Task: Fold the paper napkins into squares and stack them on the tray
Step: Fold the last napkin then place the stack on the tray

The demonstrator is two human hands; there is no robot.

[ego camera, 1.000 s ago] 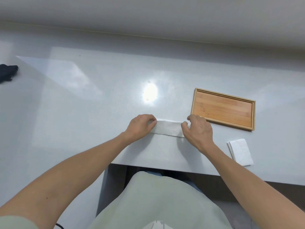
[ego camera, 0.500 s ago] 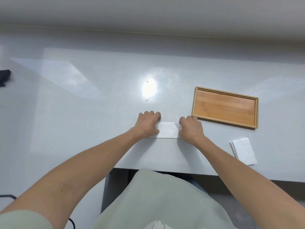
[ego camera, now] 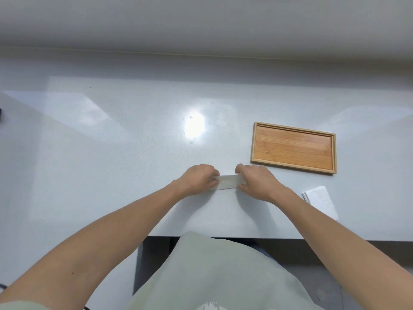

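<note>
A white paper napkin lies on the grey table between my hands, folded to a narrow strip, its far edge lifted. My left hand pinches its left end and my right hand pinches its right end; both ends are hidden by my fingers. An empty bamboo tray sits just beyond and to the right of my right hand. A small pile of white napkins rests near the table's front edge, right of my right forearm.
The table's front edge runs just below my forearms. A bright light reflection shows on the tabletop beyond my hands. A dark object is barely visible at the far left edge.
My hands went from pressing the napkin flat to pinching its ends and lifting its far edge. They moved closer together, and the visible strip is shorter and narrower.
</note>
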